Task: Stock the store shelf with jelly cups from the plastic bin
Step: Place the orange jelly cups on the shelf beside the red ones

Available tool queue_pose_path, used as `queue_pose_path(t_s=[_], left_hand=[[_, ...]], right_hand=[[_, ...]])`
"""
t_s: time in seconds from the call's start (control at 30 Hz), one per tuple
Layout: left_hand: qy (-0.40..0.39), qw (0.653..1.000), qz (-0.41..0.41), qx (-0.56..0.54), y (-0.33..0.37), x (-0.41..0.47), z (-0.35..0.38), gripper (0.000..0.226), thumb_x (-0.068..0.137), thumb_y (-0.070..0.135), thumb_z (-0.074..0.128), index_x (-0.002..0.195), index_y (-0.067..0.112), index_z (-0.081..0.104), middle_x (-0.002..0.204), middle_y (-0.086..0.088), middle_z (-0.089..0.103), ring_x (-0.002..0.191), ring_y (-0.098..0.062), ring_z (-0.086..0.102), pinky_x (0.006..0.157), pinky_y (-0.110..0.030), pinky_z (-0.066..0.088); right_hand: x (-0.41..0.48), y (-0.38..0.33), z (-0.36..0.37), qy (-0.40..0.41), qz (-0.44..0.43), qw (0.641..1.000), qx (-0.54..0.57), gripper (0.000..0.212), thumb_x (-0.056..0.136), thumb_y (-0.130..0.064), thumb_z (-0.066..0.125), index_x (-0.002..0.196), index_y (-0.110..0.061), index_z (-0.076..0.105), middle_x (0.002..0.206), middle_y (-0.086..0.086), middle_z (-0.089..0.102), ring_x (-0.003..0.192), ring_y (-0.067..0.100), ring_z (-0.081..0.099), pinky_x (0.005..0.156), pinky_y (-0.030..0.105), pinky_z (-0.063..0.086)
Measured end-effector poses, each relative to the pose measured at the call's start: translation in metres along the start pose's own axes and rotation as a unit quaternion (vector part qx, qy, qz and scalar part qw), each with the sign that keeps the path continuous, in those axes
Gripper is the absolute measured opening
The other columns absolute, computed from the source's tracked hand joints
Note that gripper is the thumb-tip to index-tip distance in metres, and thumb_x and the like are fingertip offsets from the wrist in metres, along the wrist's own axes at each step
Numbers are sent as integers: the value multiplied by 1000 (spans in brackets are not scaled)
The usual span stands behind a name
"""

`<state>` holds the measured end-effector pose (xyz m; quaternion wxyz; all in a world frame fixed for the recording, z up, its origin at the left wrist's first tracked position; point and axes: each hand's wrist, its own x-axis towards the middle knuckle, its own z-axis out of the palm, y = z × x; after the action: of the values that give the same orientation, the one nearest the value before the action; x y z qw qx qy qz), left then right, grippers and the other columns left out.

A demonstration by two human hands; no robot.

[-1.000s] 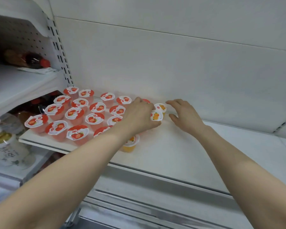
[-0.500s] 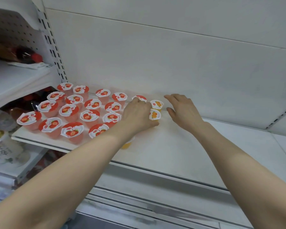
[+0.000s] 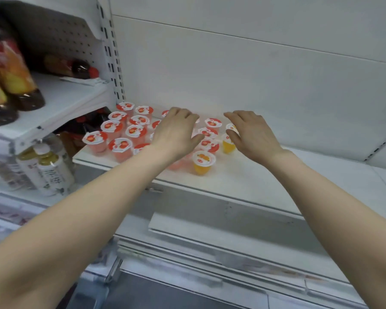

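Observation:
Several red strawberry jelly cups (image 3: 118,146) stand in rows on the left part of the white shelf (image 3: 265,181). An orange jelly cup (image 3: 202,162) stands at the front, and another orange cup (image 3: 228,145) sits just left of my right hand. My left hand (image 3: 176,134) hovers flat over the red cups, fingers relaxed, hiding some of them. My right hand (image 3: 252,132) reaches in beside the orange cups, fingers loosely bent and touching the rear one; I see no grip. The plastic bin is out of view.
The white back panel rises behind the shelf. To the left, a neighbouring unit holds dark drink bottles (image 3: 13,70) on its upper shelf and pale bottles (image 3: 51,172) lower down. A slotted upright (image 3: 112,59) divides the units. The shelf's right part is bare white.
The view has shifted right and down. My left hand has lifted off the orange cup it covered, and my right hand has drawn closer to the orange cups.

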<state>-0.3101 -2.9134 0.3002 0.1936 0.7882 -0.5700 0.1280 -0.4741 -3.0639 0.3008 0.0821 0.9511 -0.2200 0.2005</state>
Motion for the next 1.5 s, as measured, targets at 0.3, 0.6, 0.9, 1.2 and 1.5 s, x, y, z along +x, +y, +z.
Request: queue_pose_path(t_s=[0.3,0.6,0.9,1.2,1.5], left_hand=[[79,997,-4,11,-101,-133,-59,47,89,38,61,128,11,59,125,-7,59,122,-30,45,104,-35,34],[55,985,-164,25,-249,-334,-84,44,88,35,60,125,11,61,120,-9,60,114,-33,49,100,-36,34],[-5,930,-368,8,-346,-510,-68,39,89,34,63,122,13,63,117,-9,63,116,-33,50,99,-41,39],[-58,894,-444,-7,-389,-554,-36,38,86,31,67,120,16,65,116,-7,65,112,-33,52,95,-41,43],[-53,888,-457,30,-404,-548,-19,37,88,33,62,122,20,63,115,-2,65,112,-28,53,93,-43,47]], right_hand=[[-12,-161,-5,40,-72,997,16,46,94,-30,49,135,-10,54,124,14,61,112,37,55,94,46,44],[-37,-359,53,-4,-193,979,69,47,94,-29,46,134,-5,52,121,17,59,107,38,55,88,49,47],[-63,-526,141,-93,-279,937,190,46,92,-30,47,129,-6,58,118,13,63,106,36,58,92,46,47],[-48,-616,234,-294,-357,875,140,47,84,-21,62,130,-11,57,122,14,62,115,37,54,98,46,45],[-28,-652,292,-372,-425,824,-46,42,93,-17,49,133,-27,49,129,6,59,121,30,51,97,38,40]])
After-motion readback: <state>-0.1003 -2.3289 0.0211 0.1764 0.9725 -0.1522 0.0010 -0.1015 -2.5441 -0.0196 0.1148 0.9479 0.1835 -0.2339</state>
